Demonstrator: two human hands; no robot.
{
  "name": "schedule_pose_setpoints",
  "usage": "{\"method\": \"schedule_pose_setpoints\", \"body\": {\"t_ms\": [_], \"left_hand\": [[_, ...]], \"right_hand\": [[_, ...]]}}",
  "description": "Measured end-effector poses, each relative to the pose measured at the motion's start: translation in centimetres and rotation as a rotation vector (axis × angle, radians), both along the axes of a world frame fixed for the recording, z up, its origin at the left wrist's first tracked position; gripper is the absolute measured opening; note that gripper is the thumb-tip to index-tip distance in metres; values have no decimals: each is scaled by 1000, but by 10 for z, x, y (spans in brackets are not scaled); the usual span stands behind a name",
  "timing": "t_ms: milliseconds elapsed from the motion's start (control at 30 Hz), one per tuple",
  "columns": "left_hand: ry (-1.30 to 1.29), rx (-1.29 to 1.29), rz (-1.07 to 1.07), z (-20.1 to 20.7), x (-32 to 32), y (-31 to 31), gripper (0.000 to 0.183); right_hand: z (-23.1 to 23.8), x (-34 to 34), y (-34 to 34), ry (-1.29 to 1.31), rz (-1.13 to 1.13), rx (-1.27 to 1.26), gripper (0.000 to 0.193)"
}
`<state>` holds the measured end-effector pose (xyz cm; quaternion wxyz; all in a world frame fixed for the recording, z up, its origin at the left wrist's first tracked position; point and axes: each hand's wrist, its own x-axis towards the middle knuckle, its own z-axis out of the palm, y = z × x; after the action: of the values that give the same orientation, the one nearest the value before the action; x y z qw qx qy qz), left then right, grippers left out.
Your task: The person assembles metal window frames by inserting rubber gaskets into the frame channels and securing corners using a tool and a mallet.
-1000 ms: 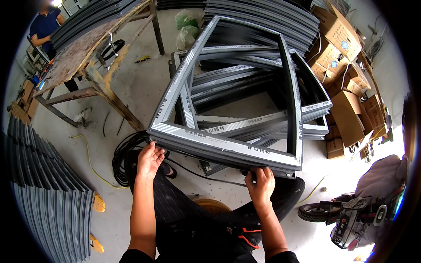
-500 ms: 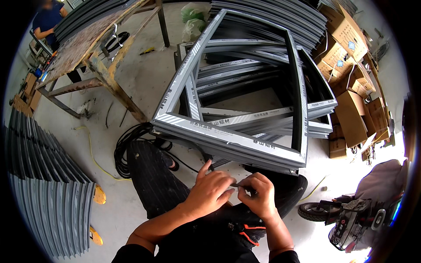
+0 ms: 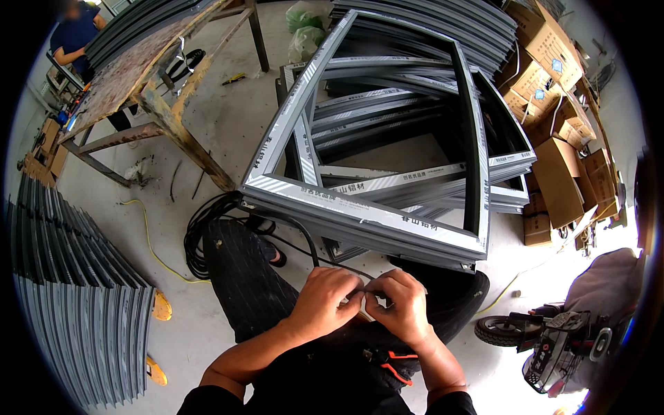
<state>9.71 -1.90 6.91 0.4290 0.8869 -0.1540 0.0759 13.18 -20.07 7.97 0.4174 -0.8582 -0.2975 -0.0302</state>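
Observation:
My left hand [image 3: 328,296] is closed, with a black rubber strip [image 3: 308,242] rising from it in a curve toward the near edge of a grey metal window frame [image 3: 318,196]. Right against it, my right hand [image 3: 400,304] is pinched too. The fingertips of both hands meet over the dark end of the strip, which they mostly hide. Just beyond my hands, the frame lies on top of several more grey frames [image 3: 387,124], stacked at differing angles. White printed film covers the faces of the top one.
Orange-handled pliers [image 3: 400,370] rest at my lap. Bundled grey profiles [image 3: 79,311] stand at left, near a black cable coil [image 3: 197,238]. A worn workbench [image 3: 131,83] is at far left, a person [image 3: 75,34] behind it. Cartons [image 3: 553,166] and a two-wheeler [image 3: 553,346] are at right.
My hands have drawn together, fingertips now meeting. My left fingers have curled in. The black strip now shows as a clear curve above my left hand; the view has shifted slightly.

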Motion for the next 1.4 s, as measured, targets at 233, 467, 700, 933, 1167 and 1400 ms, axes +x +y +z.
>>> {"method": "schedule_pose_setpoints", "body": {"t_ms": [233, 467, 700, 933, 1167, 1400], "left_hand": [[110, -105, 38, 1, 6, 32, 9], [327, -318, 62, 0, 7, 46, 7], [316, -308, 15, 1, 7, 39, 8], [340, -336, -8, -3, 2, 34, 9], [301, -272, -15, 3, 0, 38, 8], [238, -93, 12, 16, -2, 40, 10]], "right_hand": [[-9, -47, -32, 17, -38, -192, 35], [-96, -133, -92, -168, 188, -741, 28], [-78, -123, -73, 218, 50, -590, 32], [-39, -51, -57, 1477, 104, 832, 47], [-26, -57, -6, 1521, 234, 495, 41], [-46, -53, 16, 1051, 116, 305, 19]]}}
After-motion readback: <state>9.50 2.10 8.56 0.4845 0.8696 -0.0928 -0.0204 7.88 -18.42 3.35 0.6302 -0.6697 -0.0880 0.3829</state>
